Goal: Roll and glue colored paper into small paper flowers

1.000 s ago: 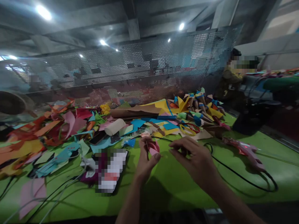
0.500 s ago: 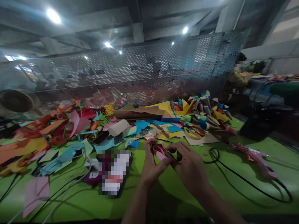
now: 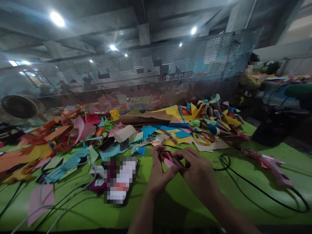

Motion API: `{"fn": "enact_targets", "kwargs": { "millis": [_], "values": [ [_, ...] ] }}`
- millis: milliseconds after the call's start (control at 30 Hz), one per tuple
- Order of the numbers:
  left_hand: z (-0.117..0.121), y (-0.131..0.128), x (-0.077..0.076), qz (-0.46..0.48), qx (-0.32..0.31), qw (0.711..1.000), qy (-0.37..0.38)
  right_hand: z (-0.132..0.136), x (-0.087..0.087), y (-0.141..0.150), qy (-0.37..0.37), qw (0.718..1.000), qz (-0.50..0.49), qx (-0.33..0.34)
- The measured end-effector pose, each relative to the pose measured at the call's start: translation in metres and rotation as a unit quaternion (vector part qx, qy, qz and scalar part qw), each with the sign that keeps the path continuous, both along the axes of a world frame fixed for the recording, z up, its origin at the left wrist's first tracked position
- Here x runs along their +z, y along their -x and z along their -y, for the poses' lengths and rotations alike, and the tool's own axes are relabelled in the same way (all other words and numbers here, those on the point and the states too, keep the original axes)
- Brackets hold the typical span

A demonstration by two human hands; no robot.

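Observation:
Between my two hands is a small curled piece of pink paper point(image 3: 167, 160), bent into a loop. My left hand point(image 3: 159, 172) grips it from the left, thumb in front and fingers behind. Pressed against its right side are the thumb and fingers of my right hand point(image 3: 195, 165). A brownish part shows at the right fingertips; I cannot tell whether it belongs to the same piece. To the right on the green table point(image 3: 234, 208) lies a pink glue gun point(image 3: 270, 167) with a small red light, its black cord looped beside my right hand.
A blurred-out phone point(image 3: 122, 182) lies left of my hands, beside cables. Behind are a paper roll point(image 3: 124, 133), yellow-handled scissors point(image 3: 202, 138) and heaps of coloured paper point(image 3: 83, 128). A perforated metal screen point(image 3: 146, 74) closes off the back. Another person point(image 3: 250, 79) works at far right.
The view has shifted slightly, so the table things sit a little farther right. Both hands keep nearly the same pose on the pink paper.

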State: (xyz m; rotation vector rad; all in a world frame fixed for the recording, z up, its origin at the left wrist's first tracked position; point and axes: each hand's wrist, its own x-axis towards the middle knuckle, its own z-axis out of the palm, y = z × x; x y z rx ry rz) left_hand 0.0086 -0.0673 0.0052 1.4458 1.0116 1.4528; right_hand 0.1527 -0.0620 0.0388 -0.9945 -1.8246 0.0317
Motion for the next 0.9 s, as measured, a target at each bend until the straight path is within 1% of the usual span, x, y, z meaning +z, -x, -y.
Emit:
{"fn": "enact_targets", "kwargs": {
  "millis": [133, 267, 433, 533, 733, 833, 900],
  "values": [
    [0.001, 0.000, 0.002, -0.010, -0.012, 1.000, 0.000, -0.002, 0.002, -0.001, 0.000, 0.999, 0.044, -0.008],
    [0.002, -0.001, 0.001, -0.023, -0.004, 1.000, -0.004, -0.005, 0.005, -0.003, -0.012, 0.993, 0.113, -0.022],
    [0.001, -0.002, 0.001, -0.038, 0.004, 0.999, -0.011, -0.008, 0.013, -0.004, -0.019, 0.981, 0.191, -0.041],
    [0.001, -0.002, 0.001, -0.044, 0.006, 0.999, -0.013, -0.009, 0.016, -0.004, -0.013, 0.975, 0.218, -0.041],
    [0.002, -0.001, 0.001, -0.050, 0.006, 0.999, -0.018, -0.011, 0.023, -0.003, 0.043, 0.963, 0.266, -0.028],
    [0.002, -0.001, 0.001, -0.045, -0.007, 0.999, -0.023, -0.012, 0.028, -0.003, 0.045, 0.957, 0.285, -0.027],
    [0.002, -0.002, 0.001, -0.042, -0.015, 0.999, -0.023, -0.013, 0.030, -0.002, 0.030, 0.956, 0.292, -0.027]
  ]
}}
